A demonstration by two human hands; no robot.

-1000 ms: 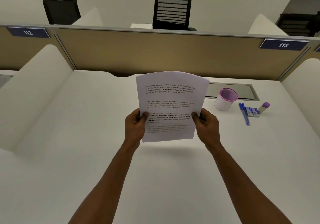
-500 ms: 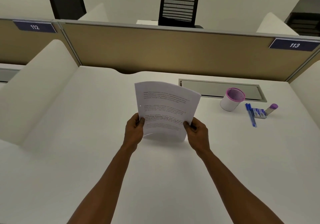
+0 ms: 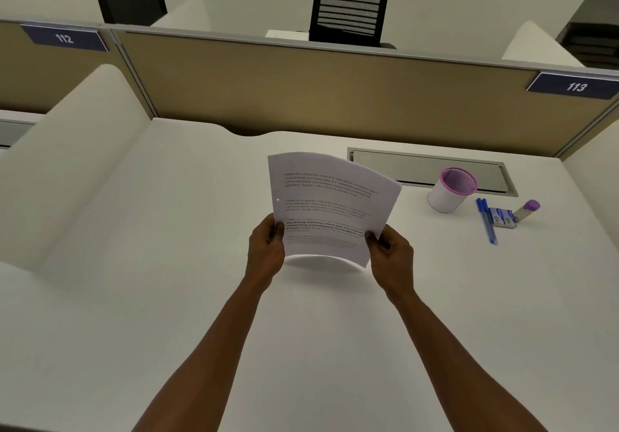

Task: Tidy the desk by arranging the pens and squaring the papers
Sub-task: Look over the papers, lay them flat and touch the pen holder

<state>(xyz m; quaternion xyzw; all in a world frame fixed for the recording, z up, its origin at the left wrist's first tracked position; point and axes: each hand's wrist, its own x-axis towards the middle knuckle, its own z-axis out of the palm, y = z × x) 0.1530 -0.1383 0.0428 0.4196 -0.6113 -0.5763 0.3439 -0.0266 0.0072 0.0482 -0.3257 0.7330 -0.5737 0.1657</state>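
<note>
Both hands hold the papers upright over the white table, the sheets bowed and tilted to the right. The left hand pinches the lower left edge, the right hand the lower right edge, thumbs on the printed face. Right of the right hand's fingers, well apart, stand a white cup with a pink rim, blue pens, a small blue box and a purple-capped tube. Beyond the fingers runs a tan partition with plates 112 and 113, black chairs behind.
</note>
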